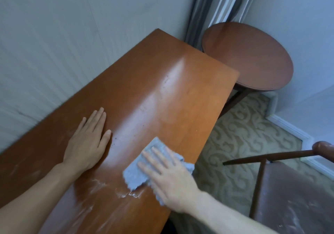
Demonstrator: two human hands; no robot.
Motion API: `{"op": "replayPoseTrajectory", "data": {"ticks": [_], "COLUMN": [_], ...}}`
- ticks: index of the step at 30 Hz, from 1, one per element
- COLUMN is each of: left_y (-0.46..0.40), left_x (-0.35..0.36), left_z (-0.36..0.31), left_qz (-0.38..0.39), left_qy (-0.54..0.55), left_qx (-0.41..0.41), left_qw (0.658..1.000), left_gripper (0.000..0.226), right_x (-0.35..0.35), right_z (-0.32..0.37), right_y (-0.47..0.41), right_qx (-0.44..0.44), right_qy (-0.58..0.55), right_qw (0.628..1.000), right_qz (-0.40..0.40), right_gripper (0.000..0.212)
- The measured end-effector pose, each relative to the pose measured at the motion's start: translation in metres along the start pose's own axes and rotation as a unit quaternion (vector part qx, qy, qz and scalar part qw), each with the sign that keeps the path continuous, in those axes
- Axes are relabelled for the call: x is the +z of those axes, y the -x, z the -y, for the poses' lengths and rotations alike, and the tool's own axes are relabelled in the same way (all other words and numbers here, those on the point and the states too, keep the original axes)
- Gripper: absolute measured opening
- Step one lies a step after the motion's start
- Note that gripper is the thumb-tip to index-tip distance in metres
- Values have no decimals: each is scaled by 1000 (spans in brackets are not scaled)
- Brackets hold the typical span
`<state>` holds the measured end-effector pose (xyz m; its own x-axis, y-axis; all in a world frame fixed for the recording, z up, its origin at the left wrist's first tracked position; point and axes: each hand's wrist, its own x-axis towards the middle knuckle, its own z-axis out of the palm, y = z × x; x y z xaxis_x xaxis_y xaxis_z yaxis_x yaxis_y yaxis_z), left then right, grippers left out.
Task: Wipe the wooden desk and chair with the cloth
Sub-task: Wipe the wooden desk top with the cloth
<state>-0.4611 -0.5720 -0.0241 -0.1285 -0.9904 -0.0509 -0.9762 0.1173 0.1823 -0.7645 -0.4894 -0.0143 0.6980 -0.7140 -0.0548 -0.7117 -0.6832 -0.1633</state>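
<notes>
Nearest the camera, the right hand (168, 177) lay flat on the blue-grey cloth (137, 172), its fingers (159, 157) straight and spread, pressing the cloth against the wooden counter (162, 92) close to its right edge. The cloth was crumpled, showing on both sides of the palm, and white dusty smears (112, 191) streaked the wood just beside its near corner and further towards the camera. To the left, the left hand (86, 141) rested palm down on the bare counter, apart from the cloth, with its fingers (98, 120) straight and held close together and the thumb set a little aside. A pale sheen of reflected light ran up the middle of the counter between the hands and beyond. At the lower right stood the wooden chair (289, 197), its seat dusted with pale marks, over a patterned carpet (244, 130). Farther off, past the counter's far end, a round wooden side table (247, 56) stood in the corner beside a grey curtain (213, 4).
</notes>
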Motion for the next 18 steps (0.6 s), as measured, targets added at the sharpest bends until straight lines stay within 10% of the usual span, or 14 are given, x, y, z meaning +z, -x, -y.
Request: {"op": "replayPoseTrajectory", "data": {"ticks": [9, 18], "left_y": [2, 2], "left_x": [0, -3], "left_z": [-2, -2], "left_qz": [-17, -9], "left_qy": [-2, -7], "left_qx": [2, 0], "left_qw": [1000, 1000], "left_gripper": [72, 70], "right_x": [15, -27], "right_z": [27, -113], "right_y": [20, -39], "right_qx": [-139, 46], "right_qy": [-8, 34], "right_qw": [990, 998], "right_qz": [11, 6], "right_gripper": [50, 53]}}
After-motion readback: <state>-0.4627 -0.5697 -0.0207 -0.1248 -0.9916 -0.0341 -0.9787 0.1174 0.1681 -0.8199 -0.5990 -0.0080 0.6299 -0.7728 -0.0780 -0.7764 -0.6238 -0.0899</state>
